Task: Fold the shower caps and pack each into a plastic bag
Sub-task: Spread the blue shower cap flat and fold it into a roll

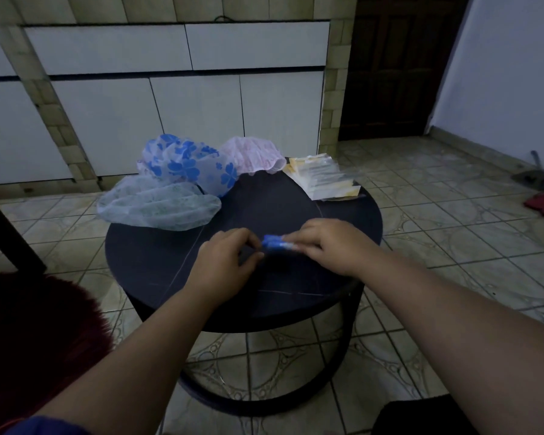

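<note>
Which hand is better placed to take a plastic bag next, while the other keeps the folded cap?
Probably the right hand. The plastic bags lie at the table's far right edge, on its side. The left hand already pinches the folded blue cap and could keep it.

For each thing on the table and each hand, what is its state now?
Folded blue cap: rolled small, pinched at both ends.
Left hand: gripping it.
Right hand: gripping it.
Blue-flower cap: unfolded.
Pale green cap: unfolded.
Pink cap: unfolded.
Plastic bags: stacked flat, apparently unfilled.
</note>
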